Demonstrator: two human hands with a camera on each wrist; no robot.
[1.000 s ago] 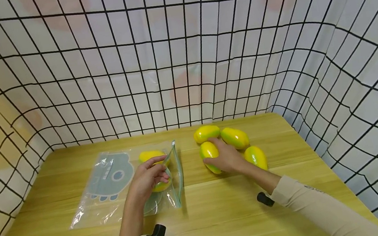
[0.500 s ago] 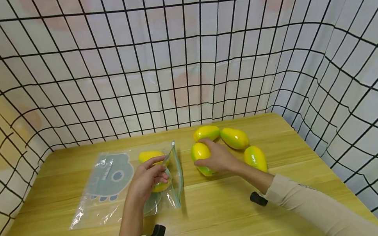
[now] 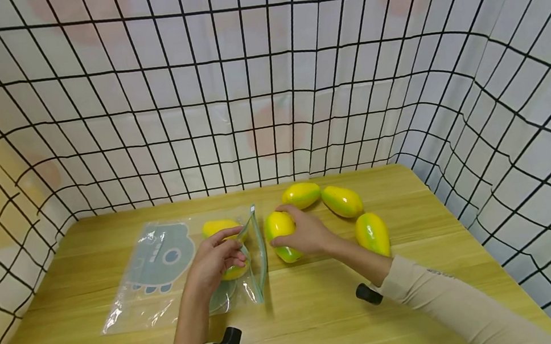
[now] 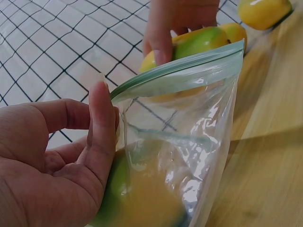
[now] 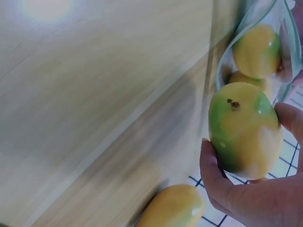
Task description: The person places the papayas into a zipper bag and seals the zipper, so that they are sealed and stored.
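Observation:
My right hand (image 3: 308, 231) grips a yellow-green mango (image 3: 281, 234) just right of the mouth of a clear zip bag (image 3: 132, 310). Thumb and fingers hold the fruit by its sides, its stem end facing the bag in the right wrist view. My left hand (image 3: 214, 262) pinches the upper edge of the bag near its green zip strip (image 4: 189, 64), and the mouth gapes toward the held mango. Inside the bag lie two mangoes, one farther back (image 3: 217, 227) and one nearer (image 3: 234, 273), partly hidden by the left hand.
Three more mangoes lie on the wooden table (image 3: 315, 328): one at the back (image 3: 301, 194), one beside it (image 3: 343, 201) and one at the right (image 3: 372, 233), close to the right forearm. A black wire grid (image 3: 251, 97) encloses the table's back and sides.
My right hand has moved left with the mango, away from the other loose fruit and up to the bag's mouth. The left hand and the bag have stayed in place.

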